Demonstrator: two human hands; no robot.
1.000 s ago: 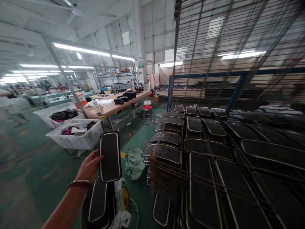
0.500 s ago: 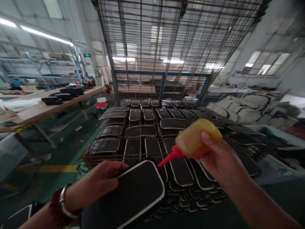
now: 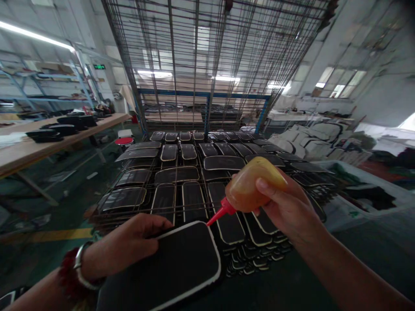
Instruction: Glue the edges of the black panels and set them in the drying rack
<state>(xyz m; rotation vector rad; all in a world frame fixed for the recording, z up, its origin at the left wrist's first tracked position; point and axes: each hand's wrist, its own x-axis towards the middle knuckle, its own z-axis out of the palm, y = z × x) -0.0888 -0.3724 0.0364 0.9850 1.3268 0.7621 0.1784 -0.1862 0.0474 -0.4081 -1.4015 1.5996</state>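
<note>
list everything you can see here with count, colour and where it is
black panel: one, black with pale edging, low centre, held flat
squeeze bottle: one, yellowish with red nozzle, right of centre, nozzle tip at the panel's far edge
laid-out panels: many, black with pale edging, in rows and stacks on the wire rack
wire rack: one, dark metal grid, centre, rising behind the panels
workbench: one, pale wood, left, with dark items on it
stool: one, red seat, beside the workbench
floor: green, with a yellow line at left
left hand: one, bracelet on wrist, grips the black panel
right hand: one, grips the squeeze bottle
</note>
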